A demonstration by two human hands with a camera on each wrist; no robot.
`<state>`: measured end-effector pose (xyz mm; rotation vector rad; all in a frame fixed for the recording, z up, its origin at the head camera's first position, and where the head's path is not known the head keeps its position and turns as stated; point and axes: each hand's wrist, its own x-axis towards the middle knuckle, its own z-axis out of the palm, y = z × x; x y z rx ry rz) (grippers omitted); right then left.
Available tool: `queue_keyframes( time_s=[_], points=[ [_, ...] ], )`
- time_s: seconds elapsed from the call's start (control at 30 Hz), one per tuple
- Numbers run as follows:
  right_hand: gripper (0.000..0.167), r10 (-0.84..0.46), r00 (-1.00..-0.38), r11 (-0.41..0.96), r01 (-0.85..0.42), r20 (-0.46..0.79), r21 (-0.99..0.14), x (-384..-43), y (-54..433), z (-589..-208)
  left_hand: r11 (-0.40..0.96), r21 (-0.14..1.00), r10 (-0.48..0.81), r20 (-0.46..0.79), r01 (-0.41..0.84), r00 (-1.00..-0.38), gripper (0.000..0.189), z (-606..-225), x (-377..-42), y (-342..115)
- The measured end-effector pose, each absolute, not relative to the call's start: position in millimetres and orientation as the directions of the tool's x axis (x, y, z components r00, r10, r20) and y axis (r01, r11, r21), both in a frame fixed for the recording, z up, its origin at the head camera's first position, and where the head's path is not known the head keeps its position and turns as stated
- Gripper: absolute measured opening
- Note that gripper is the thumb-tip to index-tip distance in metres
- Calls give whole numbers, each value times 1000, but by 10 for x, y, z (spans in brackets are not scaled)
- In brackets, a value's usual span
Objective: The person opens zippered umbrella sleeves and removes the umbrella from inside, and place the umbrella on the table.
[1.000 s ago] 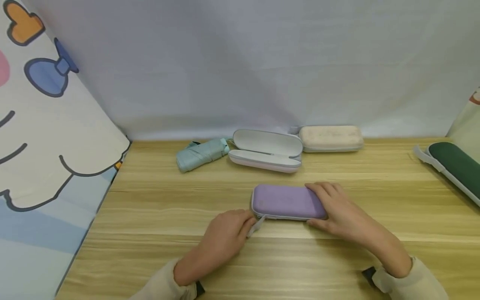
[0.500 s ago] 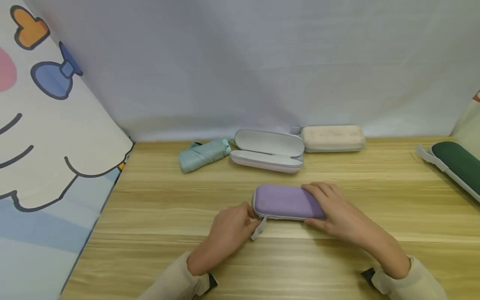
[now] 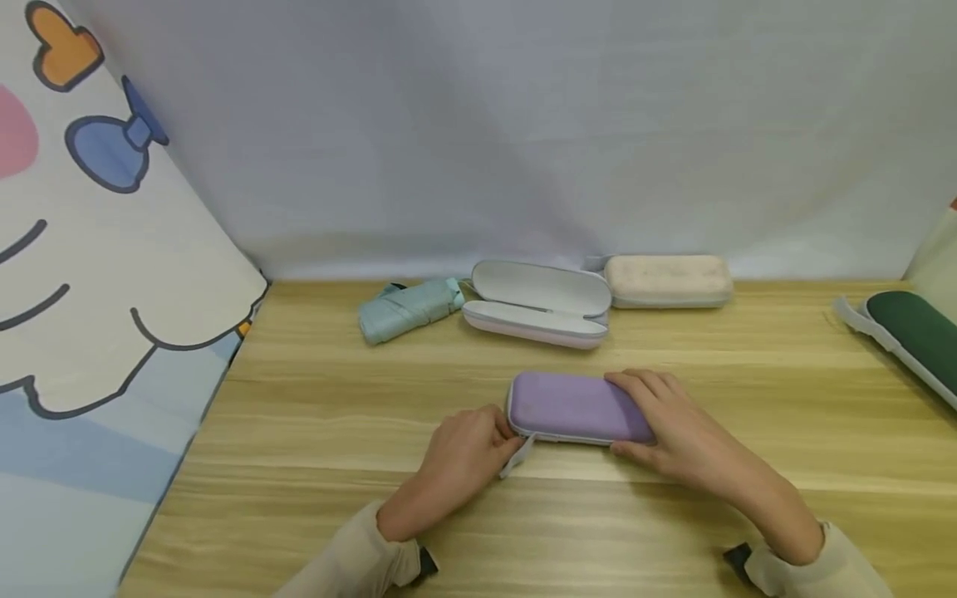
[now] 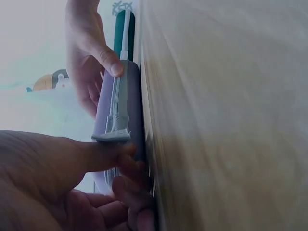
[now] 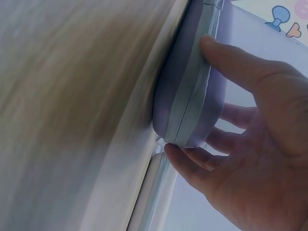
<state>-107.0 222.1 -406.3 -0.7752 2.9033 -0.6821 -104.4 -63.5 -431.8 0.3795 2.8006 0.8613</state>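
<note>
A purple zippered hard case (image 3: 571,403), like a glasses case, lies closed mid-table with a grey zip along its side. My right hand (image 3: 684,436) grips its right end, thumb on the near side and fingers over the far side. At the left near corner my left hand (image 3: 463,453) pinches at the zip with curled thumb and forefinger; the zipper pull itself is hidden by the fingers. A short grey strap (image 3: 519,458) sticks out just beside the left thumb. In the right wrist view, the thumb (image 5: 236,60) presses the grey zip band.
Behind lie a folded light-blue umbrella (image 3: 411,311), an opened pale pink case (image 3: 534,322) with a grey lining, and a closed cream case (image 3: 668,281). A dark green case (image 3: 915,336) lies at the right. A white cloth (image 3: 523,141) hangs along the table's back edge.
My left hand has shifted slightly right and its fingers have moved in around the zip corner. The right hand and the purple case stay nearly still; the view has shifted a little.
</note>
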Motion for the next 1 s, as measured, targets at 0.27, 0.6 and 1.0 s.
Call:
queue_keyframes(
  time_s=[0.27,0.6,1.0],
  points=[
    [79,-508,-860,756,-476,57,-450,-1068,2210,-4041,778,582,369,-116,238,-922,17,-4257,-1045,-724],
    [80,-504,-861,759,-479,68,-441,-1049,2238,-4056,769,473,481,15,430,-877,19,-4181,-1055,-772],
    [80,-513,-856,757,-485,61,-438,-1061,2248,-4060,764,344,570,39,546,-821,10,-4148,-1085,-802]
  ],
)
